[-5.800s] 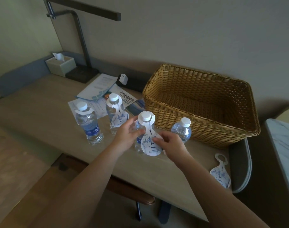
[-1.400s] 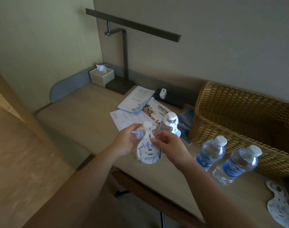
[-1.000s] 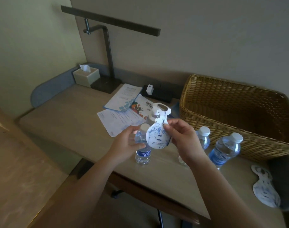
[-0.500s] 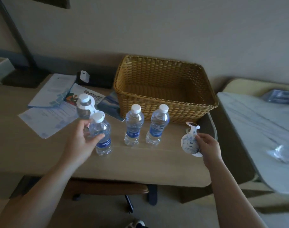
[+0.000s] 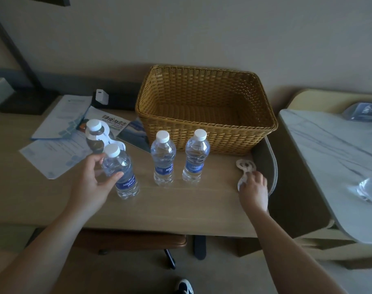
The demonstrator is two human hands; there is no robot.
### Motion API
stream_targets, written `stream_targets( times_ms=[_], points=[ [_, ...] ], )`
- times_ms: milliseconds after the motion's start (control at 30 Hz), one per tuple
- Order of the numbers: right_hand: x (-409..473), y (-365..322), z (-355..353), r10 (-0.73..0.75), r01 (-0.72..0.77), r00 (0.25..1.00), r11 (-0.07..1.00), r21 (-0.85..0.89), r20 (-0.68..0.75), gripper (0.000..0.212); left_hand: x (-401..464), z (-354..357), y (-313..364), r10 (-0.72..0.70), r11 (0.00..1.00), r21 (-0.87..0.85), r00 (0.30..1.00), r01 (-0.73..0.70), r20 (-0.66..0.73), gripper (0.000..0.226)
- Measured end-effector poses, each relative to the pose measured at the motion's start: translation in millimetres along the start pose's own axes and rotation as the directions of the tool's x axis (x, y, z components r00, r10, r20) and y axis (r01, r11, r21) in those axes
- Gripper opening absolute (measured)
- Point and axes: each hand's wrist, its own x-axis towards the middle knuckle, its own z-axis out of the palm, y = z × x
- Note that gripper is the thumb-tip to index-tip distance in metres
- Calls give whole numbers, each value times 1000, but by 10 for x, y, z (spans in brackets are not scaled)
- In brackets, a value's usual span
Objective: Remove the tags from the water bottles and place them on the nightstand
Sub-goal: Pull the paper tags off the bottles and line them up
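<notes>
Several clear water bottles with white caps stand on the wooden desk (image 5: 191, 206). My left hand (image 5: 92, 183) grips a tagless bottle (image 5: 122, 172) at the front left. Behind it, another bottle (image 5: 95, 132) wears a white paper tag (image 5: 105, 136) around its neck. Two tagless bottles (image 5: 164, 158) (image 5: 195, 155) stand in front of the basket. My right hand (image 5: 254, 189) rests low on the desk's right end, its fingers on a removed tag (image 5: 245, 166) lying flat there. The marble-topped nightstand (image 5: 329, 158) is further right.
A large wicker basket (image 5: 204, 136) stands at the back of the desk. Papers and leaflets (image 5: 60, 132) lie at the left, beside a dark lamp base (image 5: 24, 102). A clear glass object (image 5: 369, 187) and a blue packet (image 5: 363, 111) sit on the nightstand. A chair (image 5: 138, 240) is under the desk.
My right hand pulled the tag off the front bottle, carried it right and lowered it onto the desk's right end. My left hand kept hold of that bottle. The view swung right.
</notes>
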Motion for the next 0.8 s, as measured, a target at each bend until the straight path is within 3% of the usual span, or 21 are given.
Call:
stream_targets(
  times_ms=[67, 167, 400, 533, 633, 800],
  points=[
    [-174, -9, 106, -36, 42, 993, 997, -57, 111, 47, -1, 7, -18, -6, 1000, -11, 1000, 6, -1, 50],
    [-256, 48, 217, 39, -9, 966, 993, -117, 255, 63, 6, 16, -30, -9, 1000, -22, 1000, 9, 1, 51],
    [-36, 122, 187, 63, -2, 922, 988, -157, 382, 76, 15, 11, -56, 2, 1000, -16, 1000, -2, -3, 51],
    [-169, -22, 108, 11, 15, 955, 996, -86, 295, 71, -6, 25, -42, 13, 998, -58, 1000, -14, -16, 50],
    [-410, -352, -35, -130, 109, 975, 987, 120, 182, 56, -58, 27, -21, 10, 996, -88, 999, -14, -52, 51],
    [-890, -1172, -284, -493, 436, 868, 808, 397, 50, 31, -122, 43, -3, 21, 991, -130, 991, -39, -131, 50]
  ],
)
